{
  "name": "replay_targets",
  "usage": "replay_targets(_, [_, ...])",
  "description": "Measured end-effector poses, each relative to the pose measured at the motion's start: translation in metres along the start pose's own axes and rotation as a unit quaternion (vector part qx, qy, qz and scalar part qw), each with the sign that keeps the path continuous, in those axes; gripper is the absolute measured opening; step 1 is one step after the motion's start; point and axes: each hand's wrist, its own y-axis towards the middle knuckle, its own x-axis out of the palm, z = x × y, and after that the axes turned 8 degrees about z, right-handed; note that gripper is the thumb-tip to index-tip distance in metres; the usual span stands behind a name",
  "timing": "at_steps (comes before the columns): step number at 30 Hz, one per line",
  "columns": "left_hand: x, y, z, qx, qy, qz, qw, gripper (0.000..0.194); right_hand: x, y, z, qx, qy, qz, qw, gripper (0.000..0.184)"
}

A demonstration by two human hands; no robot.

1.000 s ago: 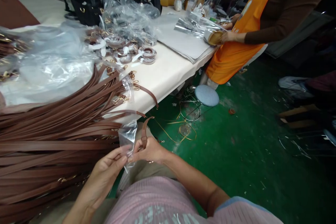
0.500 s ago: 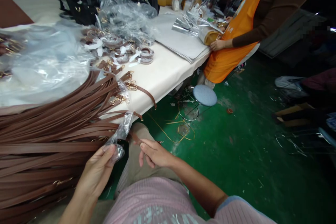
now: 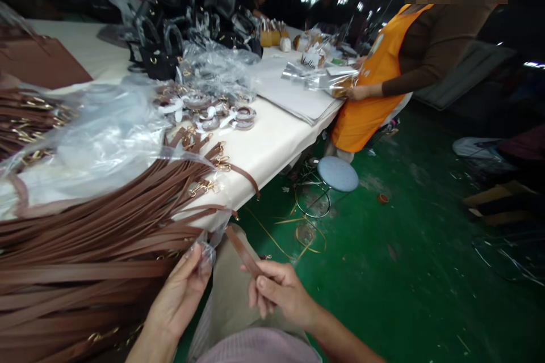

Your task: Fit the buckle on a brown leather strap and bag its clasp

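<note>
My left hand [image 3: 181,289] pinches a crumpled clear plastic sleeve [image 3: 207,255] at the table's near edge. Between the thumb and fingers of my right hand [image 3: 279,289] is the end of a brown leather strap [image 3: 242,250], which slants up and left over my knee. The two hands are a short way apart. Beside my left hand, many brown straps [image 3: 106,204] with gold clasps [image 3: 204,186] lie spread along the table. Where the held strap's far end lies, I cannot make out.
Clear plastic bags [image 3: 106,125] and wrapped coiled straps [image 3: 244,117] cover part of the white table [image 3: 272,125]. Black handbags [image 3: 159,59] stand behind them. A co-worker in an orange apron [image 3: 361,108] handles wrapping at the right edge. A blue stool [image 3: 338,173] stands on the green floor.
My right hand has moved slightly right and down, drawing the strap clear so more of it shows. The plastic in my left hand is more bunched up. The view has tilted up.
</note>
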Motion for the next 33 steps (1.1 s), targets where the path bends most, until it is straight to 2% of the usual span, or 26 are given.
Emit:
replay_targets(2, [0.015, -0.003, 0.002, -0.004, 0.005, -0.027, 1.0, 0.01, 0.0, -0.005, -0.007, -0.013, 0.032, 0.012, 0.999, 0.06])
replay_targets(4, [0.033, -0.006, 0.005, 0.004, 0.006, -0.055, 0.998, 0.01, 0.0, -0.01, -0.016, -0.047, 0.018, 0.038, 0.998, 0.06])
replay_targets(7, [0.057, -0.012, 0.011, 0.016, 0.002, -0.067, 0.998, 0.016, -0.002, -0.018, -0.034, -0.093, -0.022, 0.117, 0.988, 0.057])
replay_targets(10, [0.071, -0.015, 0.015, 0.009, -0.001, -0.052, 0.999, 0.017, -0.01, -0.024, -0.052, -0.089, -0.018, 0.198, 0.976, 0.051])
replay_targets(12, [0.075, -0.016, 0.017, 0.002, 0.0, -0.058, 0.998, 0.015, -0.019, -0.026, -0.06, -0.096, -0.013, 0.215, 0.972, 0.047])
replay_targets(16, [0.078, -0.014, 0.018, -0.002, -0.006, -0.065, 0.998, 0.013, -0.033, -0.034, -0.063, -0.136, -0.04, 0.178, 0.974, 0.04])
replay_targets(21, [0.086, -0.014, 0.017, -0.01, -0.027, -0.079, 0.996, 0.015, -0.03, -0.037, -0.051, -0.185, -0.075, 0.086, 0.976, 0.038])
replay_targets(28, [0.086, -0.012, 0.017, -0.03, -0.035, -0.085, 0.995, 0.013, -0.02, -0.03, -0.042, -0.17, -0.09, 0.021, 0.981, 0.036])
replay_targets(33, [0.087, -0.015, 0.017, -0.023, -0.024, -0.066, 0.997, 0.013, -0.019, -0.032, -0.04, -0.174, -0.097, 0.007, 0.98, 0.036])
